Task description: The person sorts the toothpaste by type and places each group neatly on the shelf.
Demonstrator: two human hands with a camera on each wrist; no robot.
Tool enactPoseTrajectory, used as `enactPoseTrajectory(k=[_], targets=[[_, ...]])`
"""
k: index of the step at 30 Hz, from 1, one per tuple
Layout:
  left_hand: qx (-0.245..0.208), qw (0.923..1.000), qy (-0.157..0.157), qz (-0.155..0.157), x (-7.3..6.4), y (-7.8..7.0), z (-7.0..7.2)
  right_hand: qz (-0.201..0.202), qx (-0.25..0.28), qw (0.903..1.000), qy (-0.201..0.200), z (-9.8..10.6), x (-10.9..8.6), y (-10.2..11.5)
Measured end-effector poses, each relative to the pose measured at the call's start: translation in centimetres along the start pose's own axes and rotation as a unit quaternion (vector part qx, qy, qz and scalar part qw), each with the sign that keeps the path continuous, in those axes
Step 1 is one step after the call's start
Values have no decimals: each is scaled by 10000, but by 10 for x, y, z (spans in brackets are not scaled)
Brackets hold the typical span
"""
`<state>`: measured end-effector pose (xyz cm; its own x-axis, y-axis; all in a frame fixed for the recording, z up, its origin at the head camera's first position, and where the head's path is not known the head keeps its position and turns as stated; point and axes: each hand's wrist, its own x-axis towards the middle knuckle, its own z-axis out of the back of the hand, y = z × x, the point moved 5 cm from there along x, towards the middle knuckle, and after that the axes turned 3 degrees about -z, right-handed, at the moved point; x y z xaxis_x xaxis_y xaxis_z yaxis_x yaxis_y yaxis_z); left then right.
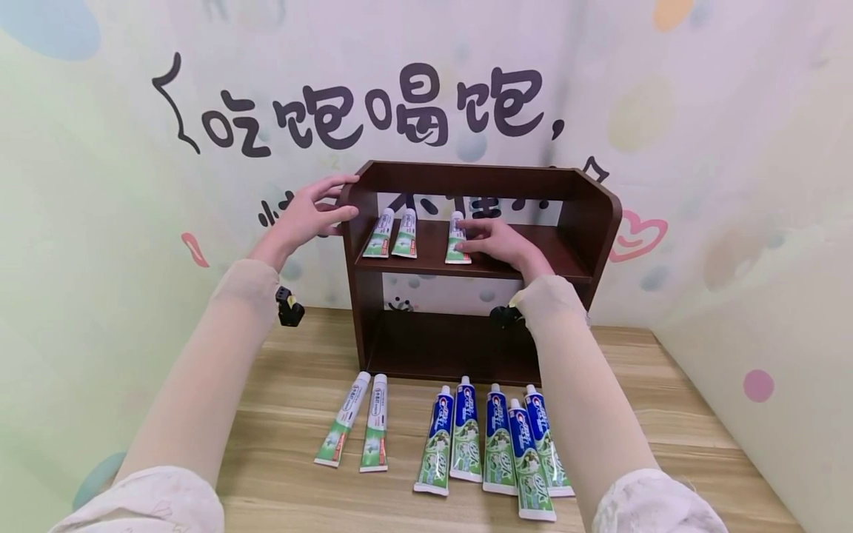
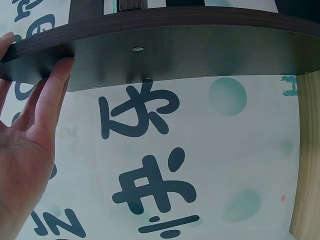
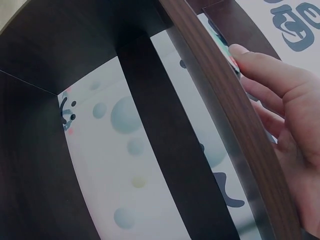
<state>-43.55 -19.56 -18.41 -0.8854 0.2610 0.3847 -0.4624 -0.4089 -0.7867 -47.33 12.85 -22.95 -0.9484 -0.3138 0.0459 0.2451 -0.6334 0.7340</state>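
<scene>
Up on the upper shelf [image 1: 429, 248] of the brown rack [image 1: 473, 178], my right hand [image 1: 500, 240] pinched a white-and-green toothpaste tube [image 1: 455, 237] between thumb and fingers, right of two similar tubes [image 1: 405, 235]. My left hand [image 1: 306, 215] rested, fingers extended, against the rack's left side [image 1: 364, 311]. Two matching tubes [image 1: 375, 423] and five blue-and-green tubes [image 1: 498, 444] lay on the table [image 1: 286, 414] in front.

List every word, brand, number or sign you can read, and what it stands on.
"Crest": blue-and-green tubes; their other lettering is unclear.
"{吃饱喝饱,": wall.
Second wall line: partly hidden by the shelf, not fully readable.
White-and-green tubes: print too small to read.
</scene>
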Motion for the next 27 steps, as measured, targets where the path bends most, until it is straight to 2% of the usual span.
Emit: enactPoseTrajectory(k=[22, 27], targets=[[-44, 10000, 12, -20, 0, 1, -1, -21, 130, 9999, -29, 1, -2, 0], [-48, 10000, 14, -7, 0, 0, -1, 73, 223, 9996, -161, 2, 1, -1]])
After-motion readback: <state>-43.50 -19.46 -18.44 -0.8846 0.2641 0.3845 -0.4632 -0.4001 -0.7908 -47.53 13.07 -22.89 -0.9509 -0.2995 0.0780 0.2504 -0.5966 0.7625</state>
